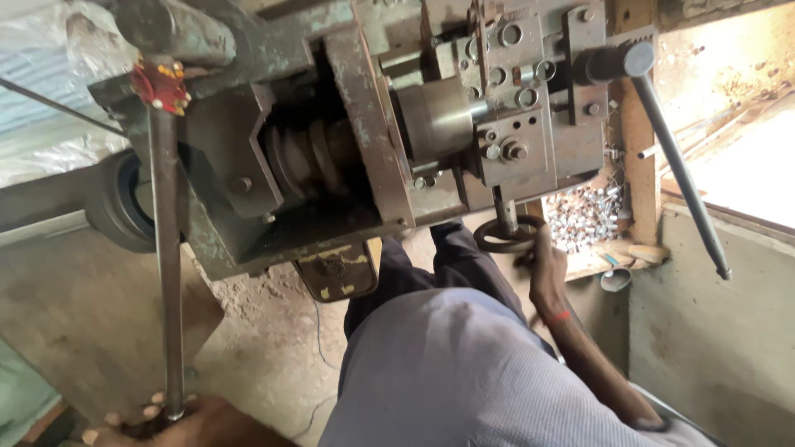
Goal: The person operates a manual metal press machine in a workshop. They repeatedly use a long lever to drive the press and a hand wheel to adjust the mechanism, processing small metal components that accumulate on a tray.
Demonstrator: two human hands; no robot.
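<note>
The left hand [157, 418] wraps the long dark steel lever [168, 273]; the right hand [546, 269] clasps the small black iron handwheel [503, 236]. Beyond it, finished silvery pieces [584, 217] already lie heaped.

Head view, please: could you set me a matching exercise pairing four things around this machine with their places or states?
Things:
1. long steel rod
2. round handwheel
3. heap of small shiny metal pieces
4. red ornament

Places or states:
A. piled on the wooden ledge right of the machine
B. fixed near the rod's top
C. gripped at its lower end by the left hand
D. held at its rim by the right hand, below the machine

Pairs: 1-C, 2-D, 3-A, 4-B
</note>
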